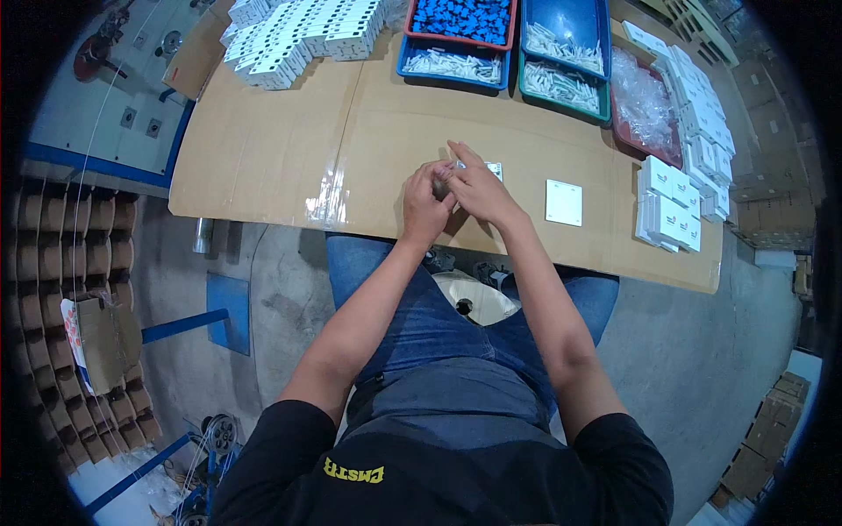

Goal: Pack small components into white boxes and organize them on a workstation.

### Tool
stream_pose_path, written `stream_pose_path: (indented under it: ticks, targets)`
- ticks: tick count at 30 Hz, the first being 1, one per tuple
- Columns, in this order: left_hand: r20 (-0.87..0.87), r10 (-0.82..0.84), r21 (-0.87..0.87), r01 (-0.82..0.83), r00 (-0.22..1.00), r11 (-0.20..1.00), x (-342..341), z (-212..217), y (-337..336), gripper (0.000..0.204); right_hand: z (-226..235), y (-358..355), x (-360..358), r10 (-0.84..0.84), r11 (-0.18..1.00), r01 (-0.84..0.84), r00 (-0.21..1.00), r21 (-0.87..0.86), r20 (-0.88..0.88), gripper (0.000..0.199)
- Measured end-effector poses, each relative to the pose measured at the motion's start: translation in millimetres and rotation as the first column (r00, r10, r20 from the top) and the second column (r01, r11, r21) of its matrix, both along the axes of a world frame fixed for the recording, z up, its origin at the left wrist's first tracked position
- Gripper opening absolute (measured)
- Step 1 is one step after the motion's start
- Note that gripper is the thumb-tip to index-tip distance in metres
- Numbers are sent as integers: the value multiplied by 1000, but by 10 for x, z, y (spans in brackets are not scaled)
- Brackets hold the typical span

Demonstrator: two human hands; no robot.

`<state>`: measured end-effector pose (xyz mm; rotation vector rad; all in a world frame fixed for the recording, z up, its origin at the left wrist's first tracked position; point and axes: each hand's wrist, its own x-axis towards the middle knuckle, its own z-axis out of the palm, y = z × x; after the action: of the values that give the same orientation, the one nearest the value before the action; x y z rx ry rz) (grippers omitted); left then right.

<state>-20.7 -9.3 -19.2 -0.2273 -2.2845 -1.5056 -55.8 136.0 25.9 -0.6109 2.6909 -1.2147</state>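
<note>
Small white square plate (491,170), mostly hidden, flat on the cardboard-covered table (263,149) near its front edge.

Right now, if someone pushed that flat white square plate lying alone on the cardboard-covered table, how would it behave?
The flat white square plate would probably slide, not roll or tip, since it lies flat. It looks like thin, stiff plastic, so likely light. The cardboard-covered table may add some drag.

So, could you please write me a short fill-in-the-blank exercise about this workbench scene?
1. The left hand and right hand meet over a small ____ plate.
2. A second white plate lies to the person's ____ of the hands.
3. The table is covered in brown ____.
4. The tray of blue parts has a ____ rim.

Missing words: white; right; cardboard; red
</note>
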Motion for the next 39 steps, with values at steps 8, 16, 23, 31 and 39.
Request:
stream_pose_path:
  ticks: [8, 16, 23, 31, 39]
  targets:
    - [-34, 5, -11, -5, 999, 1000, -10, 18, 6, 38, 22, -8, -5, 26, 999, -28, 995, 19, 96, 46]
    - [18, 64, -55, -62, 998, 997, -36, 89, 32, 46, 114, 379, -321, -144, 966, 153, 988, -210, 59, 40]
    - [85, 80, -57, -76, 993, 996, -15, 127, 37, 46, 129, 1273, -1175, -543, 804, 579, 808, 137, -228, 23]
    - [50, 76, -75, -72, 996, 995, -29, 134, 63, 43, 6, 2123, -1915, -448, 708, 602, 786, 368, -426, 22]
    - [53, 87, -94, -82, 995, 992, -33, 127, 40, 43, 27, 2073, -2151, -324, 722, 490, 863, 488, -387, 19]
